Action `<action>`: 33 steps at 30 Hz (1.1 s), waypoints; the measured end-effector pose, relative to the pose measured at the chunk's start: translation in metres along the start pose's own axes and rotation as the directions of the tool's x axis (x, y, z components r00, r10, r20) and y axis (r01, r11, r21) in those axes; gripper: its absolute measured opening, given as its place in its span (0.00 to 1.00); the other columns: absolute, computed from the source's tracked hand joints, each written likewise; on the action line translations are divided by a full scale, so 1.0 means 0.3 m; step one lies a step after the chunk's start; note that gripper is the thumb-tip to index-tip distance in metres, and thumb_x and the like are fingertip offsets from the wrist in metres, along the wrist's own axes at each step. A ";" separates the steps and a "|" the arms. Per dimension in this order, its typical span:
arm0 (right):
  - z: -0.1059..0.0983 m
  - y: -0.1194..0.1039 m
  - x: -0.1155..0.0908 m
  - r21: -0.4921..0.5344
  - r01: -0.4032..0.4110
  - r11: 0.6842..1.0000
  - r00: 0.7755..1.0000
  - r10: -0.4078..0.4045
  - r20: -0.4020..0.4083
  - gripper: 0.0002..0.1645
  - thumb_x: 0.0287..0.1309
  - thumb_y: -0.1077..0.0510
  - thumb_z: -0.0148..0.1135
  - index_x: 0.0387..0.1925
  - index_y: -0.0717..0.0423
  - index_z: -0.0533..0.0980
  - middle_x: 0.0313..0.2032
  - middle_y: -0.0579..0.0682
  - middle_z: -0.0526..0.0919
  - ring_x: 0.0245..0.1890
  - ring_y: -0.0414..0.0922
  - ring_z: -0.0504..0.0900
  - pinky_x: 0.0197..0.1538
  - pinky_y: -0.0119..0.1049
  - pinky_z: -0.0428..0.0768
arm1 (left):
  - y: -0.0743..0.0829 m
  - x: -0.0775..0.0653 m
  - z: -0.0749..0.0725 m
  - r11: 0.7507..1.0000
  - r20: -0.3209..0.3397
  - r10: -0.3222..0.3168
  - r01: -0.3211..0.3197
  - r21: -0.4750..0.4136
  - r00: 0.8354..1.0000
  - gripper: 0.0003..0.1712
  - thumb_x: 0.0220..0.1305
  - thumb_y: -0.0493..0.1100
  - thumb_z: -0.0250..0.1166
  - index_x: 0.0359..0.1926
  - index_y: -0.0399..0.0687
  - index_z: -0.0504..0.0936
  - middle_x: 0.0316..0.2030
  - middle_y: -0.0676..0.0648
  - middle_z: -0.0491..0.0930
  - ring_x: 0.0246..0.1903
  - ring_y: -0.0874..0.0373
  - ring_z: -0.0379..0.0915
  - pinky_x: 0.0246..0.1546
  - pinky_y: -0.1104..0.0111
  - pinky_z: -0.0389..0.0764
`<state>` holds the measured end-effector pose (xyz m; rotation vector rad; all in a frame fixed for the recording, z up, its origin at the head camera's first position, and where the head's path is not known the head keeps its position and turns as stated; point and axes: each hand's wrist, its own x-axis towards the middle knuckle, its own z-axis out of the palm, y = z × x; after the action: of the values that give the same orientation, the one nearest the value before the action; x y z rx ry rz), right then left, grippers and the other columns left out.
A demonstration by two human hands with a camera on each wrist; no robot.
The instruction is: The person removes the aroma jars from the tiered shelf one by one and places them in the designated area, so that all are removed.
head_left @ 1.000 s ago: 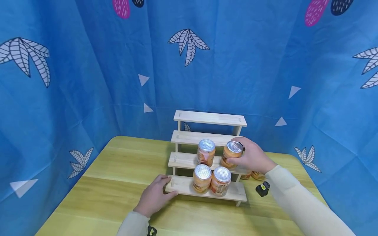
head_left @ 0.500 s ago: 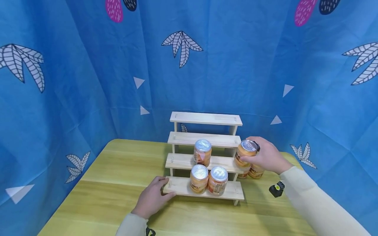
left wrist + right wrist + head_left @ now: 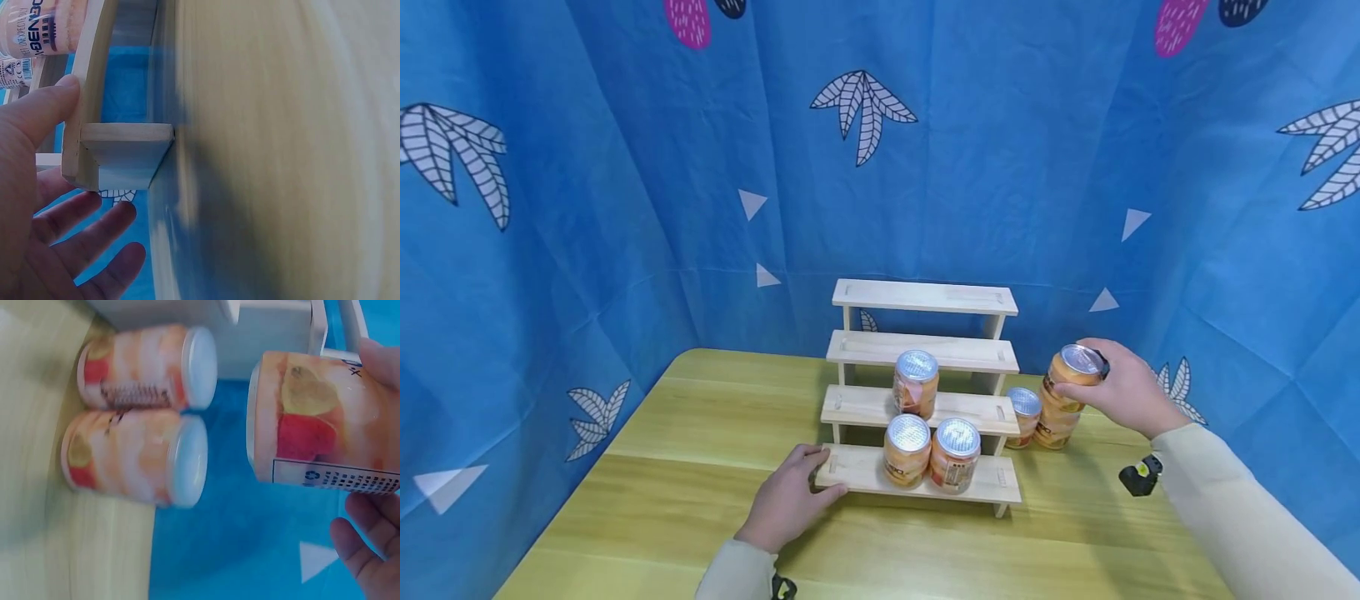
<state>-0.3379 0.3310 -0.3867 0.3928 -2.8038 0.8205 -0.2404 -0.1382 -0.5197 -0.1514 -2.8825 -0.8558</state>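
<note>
My right hand [image 3: 1123,387] grips an orange-labelled can [image 3: 1063,375] with a silver lid, held up beside the shelf's right end. In the right wrist view this can [image 3: 319,422] hangs apart from two similar cans [image 3: 125,456] standing side by side on the table. My left hand [image 3: 786,496] pinches the left end of the lowest step of a pale wooden four-step display shelf [image 3: 865,471], its thumb [image 3: 53,103] on the front edge. Two cans [image 3: 955,456] stand together on that lowest step. One more can [image 3: 916,385] stands on the second step.
The upper two steps [image 3: 925,296] rise toward a blue patterned curtain [image 3: 1015,167] that hangs around the back and sides. The shelf stands on a yellow wood-grain table [image 3: 700,433].
My right hand has carried its can from over the second step to the right, past the shelf's end, above the standing cans. My left hand has stayed at the shelf's lower left end.
</note>
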 end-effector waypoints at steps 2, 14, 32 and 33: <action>-0.008 0.025 -0.004 0.002 -0.023 1.000 1.000 0.023 -0.012 0.54 0.53 0.32 0.72 0.67 0.64 0.65 0.58 0.66 0.73 0.54 0.64 0.75 0.48 0.62 0.82 | 0.001 0.001 -0.001 1.000 -0.006 0.005 -0.005 0.004 1.000 0.42 0.57 0.64 0.73 0.64 0.42 0.78 0.61 0.45 0.75 0.58 0.46 0.76 0.56 0.51 0.80; -0.040 0.131 -0.021 -0.018 -0.030 0.999 0.995 0.029 -0.092 0.44 0.56 0.40 0.74 0.61 0.67 0.70 0.52 0.66 0.76 0.49 0.62 0.77 0.40 0.51 0.80 | 0.005 0.005 -0.008 1.000 -0.008 0.005 -0.005 0.011 1.000 0.43 0.57 0.65 0.72 0.64 0.42 0.78 0.60 0.45 0.75 0.58 0.46 0.76 0.57 0.51 0.80; 0.060 0.258 -0.057 -0.003 -0.081 0.997 0.996 0.080 -0.047 0.38 0.54 0.45 0.76 0.54 0.68 0.73 0.45 0.64 0.81 0.42 0.58 0.82 0.35 0.46 0.81 | -0.005 0.000 0.004 1.000 0.005 -0.013 0.013 -0.010 1.000 0.44 0.56 0.66 0.72 0.65 0.43 0.78 0.62 0.45 0.74 0.59 0.46 0.75 0.57 0.50 0.79; 0.069 0.265 -0.060 -0.003 -0.085 0.996 0.995 0.084 -0.047 0.38 0.54 0.45 0.77 0.54 0.67 0.73 0.45 0.64 0.82 0.42 0.58 0.82 0.35 0.45 0.81 | -0.004 0.000 0.003 1.000 0.003 -0.014 0.014 -0.011 1.000 0.44 0.56 0.66 0.72 0.65 0.43 0.78 0.63 0.45 0.74 0.59 0.46 0.75 0.58 0.50 0.79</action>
<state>-0.3472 0.3876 -0.4482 0.2522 -2.7953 0.8281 -0.2407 -0.1388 -0.5211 -0.1346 -2.8855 -0.8745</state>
